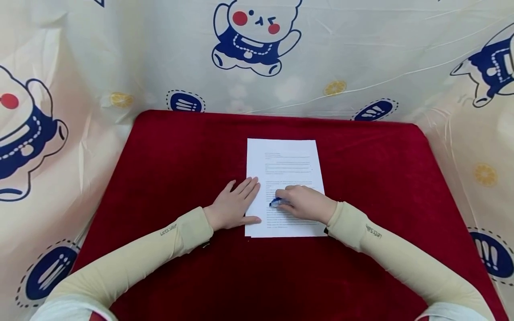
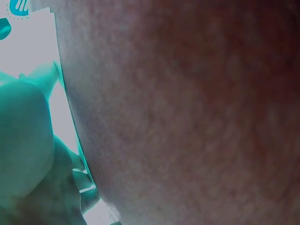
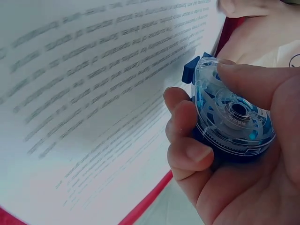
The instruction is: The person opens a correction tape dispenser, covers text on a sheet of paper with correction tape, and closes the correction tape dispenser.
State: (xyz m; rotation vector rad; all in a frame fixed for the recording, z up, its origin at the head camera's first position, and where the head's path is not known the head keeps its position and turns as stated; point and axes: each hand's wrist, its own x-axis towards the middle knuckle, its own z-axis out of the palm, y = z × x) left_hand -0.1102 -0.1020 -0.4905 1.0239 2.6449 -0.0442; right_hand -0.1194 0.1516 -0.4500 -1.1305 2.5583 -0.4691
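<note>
Printed sheets of white paper [image 1: 281, 147] lie stacked on a red cloth, with lines of text down the page. Between the thumb and curled fingers of my right hand [image 1: 307, 203] is a correction tape dispenser [image 3: 229, 112], clear-shelled with blue parts and round gears inside. In the head view its blue tip [image 1: 275, 202] points left over the lower text. My left hand [image 1: 233, 205] lies flat at the paper's left edge, fingers straight and thumb spread out. The left wrist view is mostly filled by a blurred dark surface, with part of that hand at its left side.
The red cloth [image 1: 180, 147] covers the table and reaches to its rounded back corners. Behind and at both sides hangs a pale curtain [image 1: 140, 53] printed with cartoon figures and orange slices. Cream sleeves [image 1: 136, 249] cover both forearms.
</note>
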